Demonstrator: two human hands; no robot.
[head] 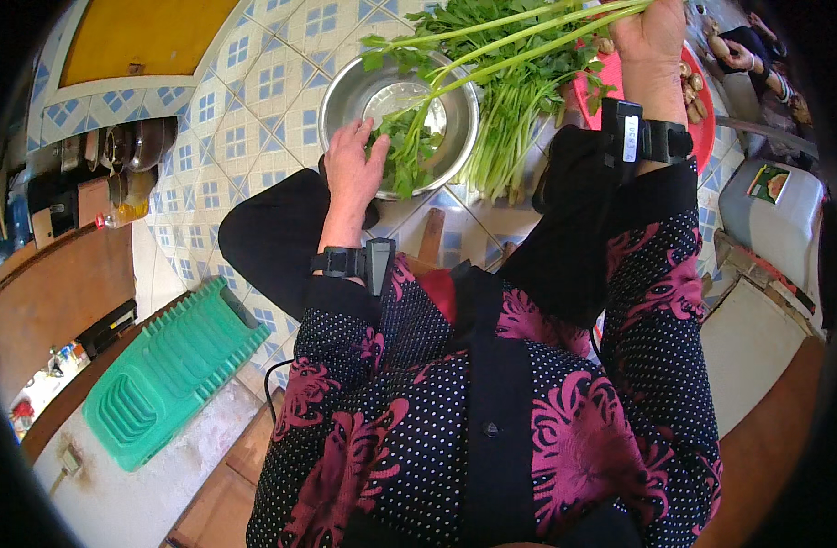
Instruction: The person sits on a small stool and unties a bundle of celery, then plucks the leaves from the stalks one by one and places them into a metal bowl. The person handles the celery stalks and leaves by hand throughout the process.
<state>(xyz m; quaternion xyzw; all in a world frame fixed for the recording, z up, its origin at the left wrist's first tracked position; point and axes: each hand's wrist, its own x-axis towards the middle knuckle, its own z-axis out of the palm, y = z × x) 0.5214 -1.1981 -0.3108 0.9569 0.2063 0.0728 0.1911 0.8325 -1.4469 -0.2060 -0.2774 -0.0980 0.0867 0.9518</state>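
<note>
My right hand [651,33], at the top right, grips several long green celery stalks [521,49] by their ends. Their leafy tips hang down to the left over a stainless steel basin [469,137]. Over the basin's left rim lies my left hand [355,163], fingers extended and thumb apart, beside celery leaves [408,147] that hang into the bowl. Part of the basin's bottom shows bare and shiny. A large bunch of leafy celery [504,130] rests on the tiled floor just right of the basin.
A red plastic basin [706,130] holding brown mushrooms [692,89] stands at the right, partly behind my right forearm. Another person's hand [739,56] shows at the far upper right. A green plastic rack [175,377] lies lower left. An oil bottle [127,214] stands on the left.
</note>
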